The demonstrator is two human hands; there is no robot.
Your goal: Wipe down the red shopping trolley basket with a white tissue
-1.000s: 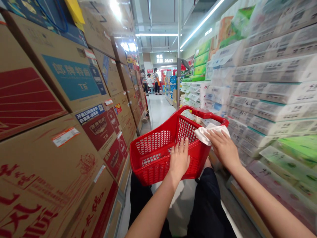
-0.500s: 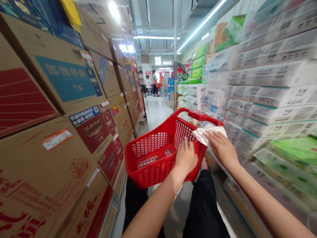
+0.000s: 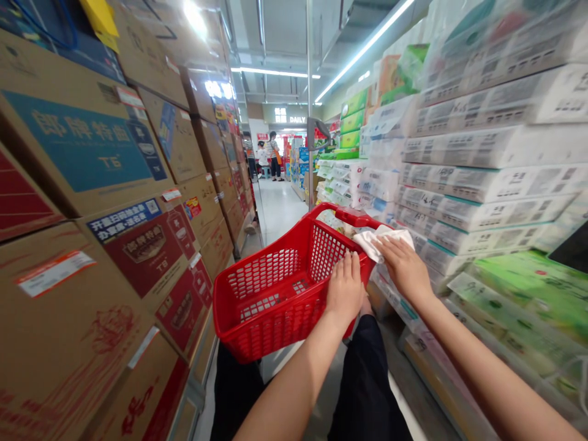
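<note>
A red plastic basket [image 3: 271, 306] with perforated walls and a raised handle end hangs tilted above the person's legs. My left hand [image 3: 345, 288] is closed over its near rim, close to the right corner. Higher and to the right, my right hand [image 3: 404, 263] presses a white cloth [image 3: 383, 239] onto the upper right edge of the basket, beside the handle. The fingers of my right hand lie over the cloth. Nothing lies inside the basket.
Stacked cardboard boxes [image 3: 110, 331] wall the left side. Wrapped white packs [image 3: 487, 190] and green packs [image 3: 537, 294] are piled on the right. A metal pole [image 3: 310, 79] rises ahead; distant people [image 3: 273, 153] stand down the aisle.
The view has turned slightly right, so the basket and shelves sit further left. My left hand has moved up along the rim toward the cloth. The cloth remains under my right hand.
</note>
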